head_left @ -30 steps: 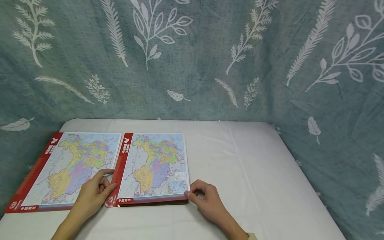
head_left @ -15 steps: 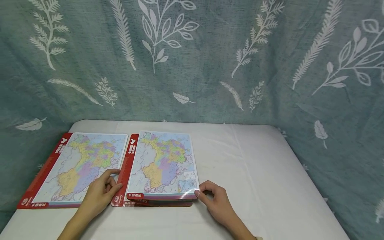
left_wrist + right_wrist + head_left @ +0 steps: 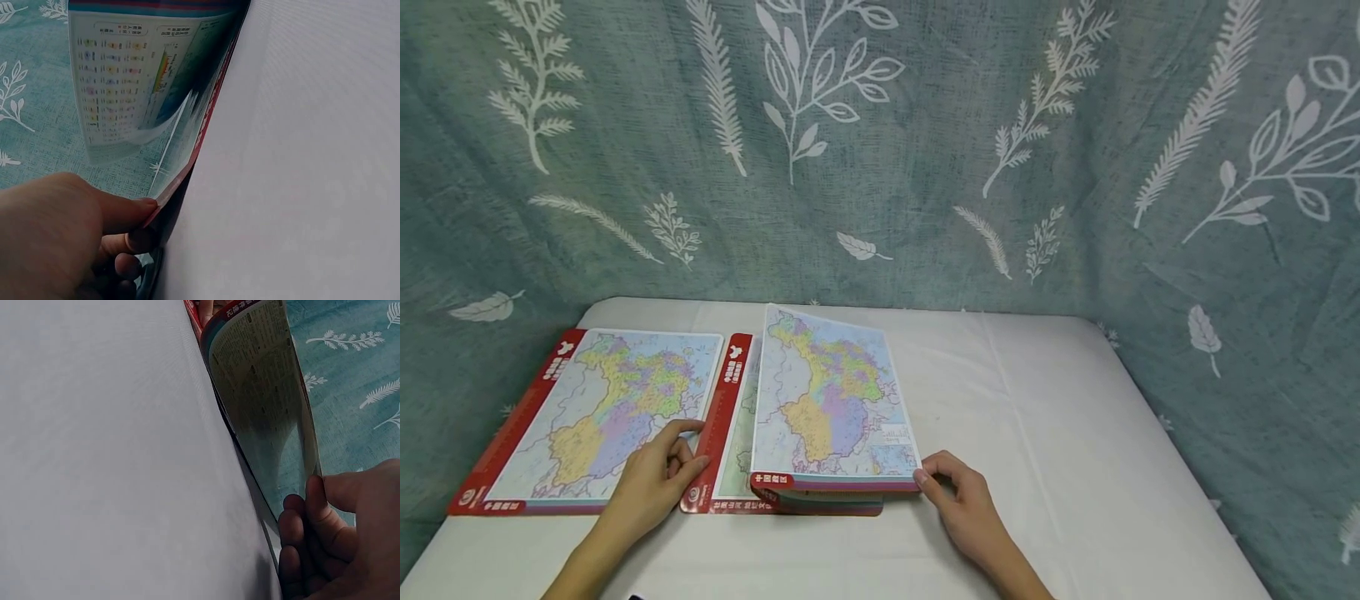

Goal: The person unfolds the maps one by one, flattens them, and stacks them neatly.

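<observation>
A folded map with a red left border lies near the middle of the table. Its upper leaf, printed with a coloured map, stands raised and bends over a curled left edge. Beneath it a green strip of the layer below shows. My left hand pinches the red border at the lower left, thumb on top in the left wrist view. At the leaf's lower right corner, my right hand pinches it between thumb and finger. The leaf's printed underside shows in the right wrist view.
A similar map with a red border lies flat at the left, partly covered by the left hand. White cloth covers the table. Behind and beside it hangs a green curtain with white leaf prints.
My right hand has drawn the upper leaf rightward and up, uncovering the red border's neighbouring green layer. The left hand has kept its pinch on the border. The head view has shifted slightly.
</observation>
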The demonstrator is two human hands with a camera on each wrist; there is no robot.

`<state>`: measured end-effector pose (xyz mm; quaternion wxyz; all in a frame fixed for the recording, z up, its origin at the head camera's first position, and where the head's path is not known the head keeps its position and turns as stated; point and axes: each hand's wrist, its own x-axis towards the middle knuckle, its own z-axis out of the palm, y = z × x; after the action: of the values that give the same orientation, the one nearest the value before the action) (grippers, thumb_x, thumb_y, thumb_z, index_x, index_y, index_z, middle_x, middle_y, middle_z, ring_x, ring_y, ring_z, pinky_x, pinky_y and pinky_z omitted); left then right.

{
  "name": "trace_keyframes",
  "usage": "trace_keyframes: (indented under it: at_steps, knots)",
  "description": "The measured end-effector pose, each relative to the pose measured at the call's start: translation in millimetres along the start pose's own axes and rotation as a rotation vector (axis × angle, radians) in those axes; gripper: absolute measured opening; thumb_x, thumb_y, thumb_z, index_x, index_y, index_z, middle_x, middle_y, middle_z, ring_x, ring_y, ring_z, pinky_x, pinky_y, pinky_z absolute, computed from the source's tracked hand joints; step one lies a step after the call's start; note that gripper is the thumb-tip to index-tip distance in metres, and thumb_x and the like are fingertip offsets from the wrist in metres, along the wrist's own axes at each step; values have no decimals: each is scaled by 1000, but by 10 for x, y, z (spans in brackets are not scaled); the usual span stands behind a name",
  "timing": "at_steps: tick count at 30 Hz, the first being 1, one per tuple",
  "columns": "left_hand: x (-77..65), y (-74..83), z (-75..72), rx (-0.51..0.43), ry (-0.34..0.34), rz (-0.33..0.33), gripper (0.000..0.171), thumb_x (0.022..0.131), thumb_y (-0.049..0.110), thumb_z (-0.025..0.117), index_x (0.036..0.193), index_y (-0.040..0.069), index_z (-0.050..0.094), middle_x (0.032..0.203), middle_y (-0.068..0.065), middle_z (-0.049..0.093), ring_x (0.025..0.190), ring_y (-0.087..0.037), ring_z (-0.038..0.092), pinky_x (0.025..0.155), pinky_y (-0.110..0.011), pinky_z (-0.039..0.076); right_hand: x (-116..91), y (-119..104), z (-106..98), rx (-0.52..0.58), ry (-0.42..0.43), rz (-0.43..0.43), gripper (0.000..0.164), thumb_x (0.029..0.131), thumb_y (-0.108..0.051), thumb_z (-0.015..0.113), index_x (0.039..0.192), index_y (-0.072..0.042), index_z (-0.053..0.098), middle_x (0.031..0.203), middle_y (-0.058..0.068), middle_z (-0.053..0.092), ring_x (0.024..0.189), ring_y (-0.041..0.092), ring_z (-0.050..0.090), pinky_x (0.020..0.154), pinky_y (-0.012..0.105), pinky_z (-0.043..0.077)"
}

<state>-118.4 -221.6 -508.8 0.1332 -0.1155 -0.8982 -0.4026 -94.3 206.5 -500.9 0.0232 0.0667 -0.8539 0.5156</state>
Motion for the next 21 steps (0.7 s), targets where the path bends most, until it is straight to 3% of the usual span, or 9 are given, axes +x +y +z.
trace_keyframes:
  at_steps: [7,21]
  knots:
    - [3,7,-2,9,-2,-2,43,89,4,82,127,4,63,68,12,53,58,0,39,57,-24,34,-14,49,-65,-32,-12,-77,12,103,-26,70,91,-23,69,95,-10,69,93,11,64,92,23,50]
    - [-5,-8,-2,6,3,13,42,90,6,82,127,4,63,68,13,52,58,1,39,57,-23,35,-37,212,-313,-81,7,-101,11,104,-25,67,94,-23,69,99,-9,69,95,10,64,91,20,49]
